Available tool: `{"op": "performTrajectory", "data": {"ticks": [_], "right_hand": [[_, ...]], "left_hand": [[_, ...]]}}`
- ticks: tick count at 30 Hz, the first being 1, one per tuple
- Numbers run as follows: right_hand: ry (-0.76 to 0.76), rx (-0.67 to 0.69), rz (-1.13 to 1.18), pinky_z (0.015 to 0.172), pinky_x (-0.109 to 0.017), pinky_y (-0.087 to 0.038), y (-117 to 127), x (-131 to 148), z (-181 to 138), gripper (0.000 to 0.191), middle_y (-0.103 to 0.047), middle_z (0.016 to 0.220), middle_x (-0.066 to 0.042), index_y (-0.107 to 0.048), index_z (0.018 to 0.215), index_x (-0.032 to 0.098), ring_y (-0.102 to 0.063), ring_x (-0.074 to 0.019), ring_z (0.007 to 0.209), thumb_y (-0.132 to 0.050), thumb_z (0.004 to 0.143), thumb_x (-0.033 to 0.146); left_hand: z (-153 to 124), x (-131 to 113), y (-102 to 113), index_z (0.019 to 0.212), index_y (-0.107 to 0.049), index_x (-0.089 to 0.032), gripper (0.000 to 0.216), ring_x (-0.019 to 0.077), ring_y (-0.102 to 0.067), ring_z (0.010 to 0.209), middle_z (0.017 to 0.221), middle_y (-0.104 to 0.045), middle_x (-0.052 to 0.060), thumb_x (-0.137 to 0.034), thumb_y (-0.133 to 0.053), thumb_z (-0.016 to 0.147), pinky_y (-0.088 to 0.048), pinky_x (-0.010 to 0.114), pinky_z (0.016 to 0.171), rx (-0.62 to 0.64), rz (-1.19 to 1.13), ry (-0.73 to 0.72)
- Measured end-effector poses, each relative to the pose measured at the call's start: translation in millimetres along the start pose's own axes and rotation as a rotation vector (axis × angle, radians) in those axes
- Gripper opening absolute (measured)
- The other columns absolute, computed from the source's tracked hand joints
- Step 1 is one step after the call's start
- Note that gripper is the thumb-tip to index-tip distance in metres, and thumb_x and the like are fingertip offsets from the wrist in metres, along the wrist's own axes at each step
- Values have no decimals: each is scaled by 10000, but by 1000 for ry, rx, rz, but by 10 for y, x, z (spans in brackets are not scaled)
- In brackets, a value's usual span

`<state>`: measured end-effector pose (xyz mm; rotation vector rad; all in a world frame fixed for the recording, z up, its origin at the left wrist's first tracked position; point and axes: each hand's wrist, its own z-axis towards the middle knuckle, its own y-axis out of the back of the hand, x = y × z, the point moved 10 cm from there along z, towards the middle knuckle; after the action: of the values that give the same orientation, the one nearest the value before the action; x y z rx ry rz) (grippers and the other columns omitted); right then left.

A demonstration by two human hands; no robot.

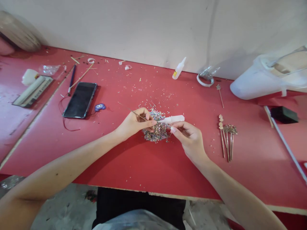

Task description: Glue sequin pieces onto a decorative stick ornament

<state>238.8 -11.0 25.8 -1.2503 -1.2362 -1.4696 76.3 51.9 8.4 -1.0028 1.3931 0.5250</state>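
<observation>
My left hand is closed around a thin metal hair stick, its bare shaft pointing up and left. The stick's ornate end lies between my hands, above a pile of glittering, many-coloured flakes. My right hand pinches at that end, and a small thin thing shows at its fingertips, too small to name. Behind the fingers, a white glue bottle lies on its side, its nozzle toward my left hand.
To the right lie several finished-looking hair sticks and a single one. Another glue bottle stands near the wall beside a tape roll. At left are a phone, a brush and a knife box. A white pitcher leans at right.
</observation>
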Motion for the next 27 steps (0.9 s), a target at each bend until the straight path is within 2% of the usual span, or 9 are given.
{"op": "performTrajectory", "data": {"ticks": [7,15,22,27], "right_hand": [[-6,7,-26,594,-256,-508,-26,-4,-1,138,-627,671,0,-651,715,205,-582,-129,639,-701,772,320],[-16,-20,-26,604,-263,-515,15,-55,13,132,-643,682,-4,-657,733,201,-595,-135,647,-699,775,320],[-11,-35,-46,617,-267,-533,37,-61,22,107,-657,693,-7,-653,735,198,-612,-137,655,-693,770,291],[-12,-28,-67,593,-257,-524,19,-47,12,104,-647,669,-2,-643,723,196,-607,-133,636,-691,766,278]], "left_hand": [[-10,-9,35,935,-652,-149,227,132,-706,752,831,-709,29,-318,-718,799,-640,296,761,-55,-19,13],[-35,83,69,953,-744,-163,234,165,-721,851,935,-747,42,-336,-734,794,-611,385,923,-104,-111,58],[-66,82,41,957,-739,-161,299,170,-718,832,899,-750,53,-325,-805,716,-617,366,872,-104,-9,17],[-80,57,49,964,-732,-154,274,157,-714,791,861,-749,56,-317,-774,748,-613,325,817,-123,98,-25]]}}
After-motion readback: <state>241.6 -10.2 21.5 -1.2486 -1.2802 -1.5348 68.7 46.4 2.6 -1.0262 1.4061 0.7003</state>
